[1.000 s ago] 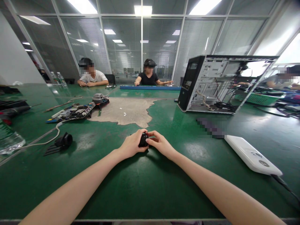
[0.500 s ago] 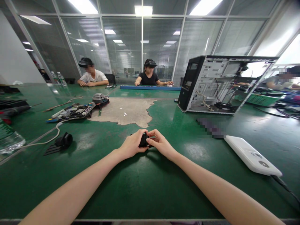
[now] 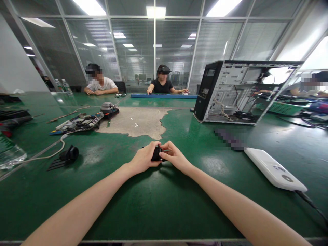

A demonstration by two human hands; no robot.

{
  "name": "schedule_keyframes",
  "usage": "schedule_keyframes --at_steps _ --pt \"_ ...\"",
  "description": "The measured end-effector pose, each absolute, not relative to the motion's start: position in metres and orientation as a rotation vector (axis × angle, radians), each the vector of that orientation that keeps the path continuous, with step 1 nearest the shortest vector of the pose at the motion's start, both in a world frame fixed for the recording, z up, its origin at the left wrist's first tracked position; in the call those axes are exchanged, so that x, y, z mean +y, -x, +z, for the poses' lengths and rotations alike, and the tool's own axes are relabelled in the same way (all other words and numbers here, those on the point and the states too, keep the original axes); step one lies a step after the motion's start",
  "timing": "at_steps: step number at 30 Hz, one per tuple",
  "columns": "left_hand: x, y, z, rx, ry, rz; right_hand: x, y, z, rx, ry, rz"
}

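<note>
A small black object (image 3: 156, 154) is between my two hands, over the green table (image 3: 153, 208) just in front of the bare brown patch. My left hand (image 3: 144, 158) is wrapped round it from the left and hides much of it. From the right, my right hand (image 3: 174, 155) pinches its edge with thumb and fingers. What the object is cannot be made out. Off to the left lies a black part with several prongs (image 3: 68, 154).
A circuit board (image 3: 79, 123) with a round metal part lies at the back left, near a white cable and a plastic bottle (image 3: 10, 152). An open computer case (image 3: 238, 92) stands back right. A white power bank (image 3: 276, 169) lies at right. Two people sit opposite, another at far right.
Both hands keep the same grip on the black object, which has barely moved. The whole view has shifted very slightly.
</note>
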State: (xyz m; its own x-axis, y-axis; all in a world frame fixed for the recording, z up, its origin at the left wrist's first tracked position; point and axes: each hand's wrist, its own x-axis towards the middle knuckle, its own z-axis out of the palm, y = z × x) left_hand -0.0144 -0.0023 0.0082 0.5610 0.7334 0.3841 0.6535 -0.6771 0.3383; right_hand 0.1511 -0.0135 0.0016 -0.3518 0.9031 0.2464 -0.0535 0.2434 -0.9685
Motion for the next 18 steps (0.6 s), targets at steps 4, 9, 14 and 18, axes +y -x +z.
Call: schedule_keyframes --at_steps 4,9,14,18 --pt "-0.0022 0.0145 0.0086 1.175 -2.627 0.758 -0.0129 -0.1500 0.0016 -1.568 0.886 1.253" --pt "-0.0015 0.0149 0.0082 1.171 -2.637 0.751 -0.0111 -0.1533 0.0013 -1.617 0.883 1.270" --pt "-0.0017 0.0157 0.0080 1.170 -2.635 0.757 -0.0121 -0.1545 0.0025 -1.611 0.797 1.296" --pt "-0.0020 0.0153 0.0085 1.159 -2.633 0.762 -0.0126 -0.1522 0.0015 -1.571 0.822 1.290"
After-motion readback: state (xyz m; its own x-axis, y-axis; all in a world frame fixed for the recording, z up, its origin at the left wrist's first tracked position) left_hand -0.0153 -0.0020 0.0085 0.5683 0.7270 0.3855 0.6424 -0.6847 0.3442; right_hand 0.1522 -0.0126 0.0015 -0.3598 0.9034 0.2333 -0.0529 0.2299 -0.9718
